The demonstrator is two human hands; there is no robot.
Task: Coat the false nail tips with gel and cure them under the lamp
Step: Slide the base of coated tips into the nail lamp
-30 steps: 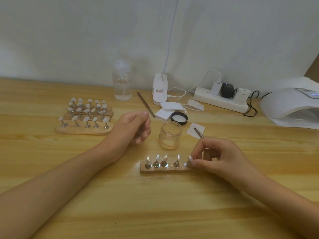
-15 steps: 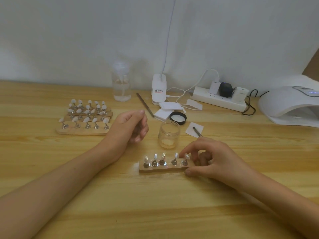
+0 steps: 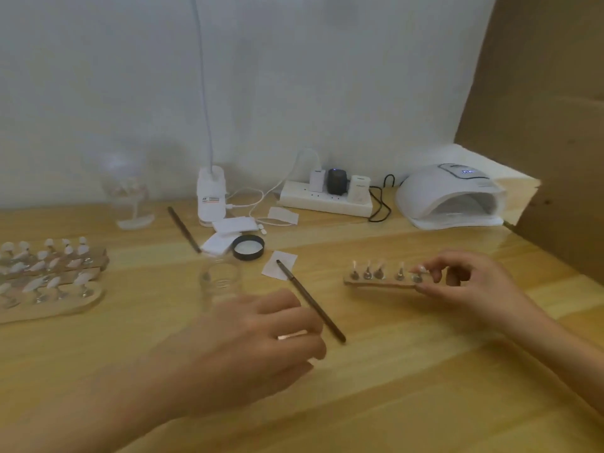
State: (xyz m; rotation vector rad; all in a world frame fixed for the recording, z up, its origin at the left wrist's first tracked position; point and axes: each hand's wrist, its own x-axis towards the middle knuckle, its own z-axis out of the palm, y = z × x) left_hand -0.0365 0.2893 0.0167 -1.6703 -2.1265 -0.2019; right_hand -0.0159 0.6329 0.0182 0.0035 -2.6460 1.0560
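Two hands over a wooden surface point(image 3: 392, 387): the right hand point(image 3: 467, 286) grips a strip point(image 3: 376, 284) of nail tips point(image 3: 401, 267).
Its thumb and fingers pinch the strip's right end, with five tips upright on metal pegs. The left hand point(image 3: 258, 338), blurred, has relaxed, loosely spread fingers whose ends sit just beside a dark brush point(image 3: 310, 302), the brush tip resting on a paper square point(image 3: 284, 259). A glass jar point(image 3: 219, 282) stands just behind that hand, its black lid point(image 3: 248, 247) near. The lamp point(image 3: 451, 197) sits well apart at the back right; more racks point(image 3: 49, 282) of tips lie far left.
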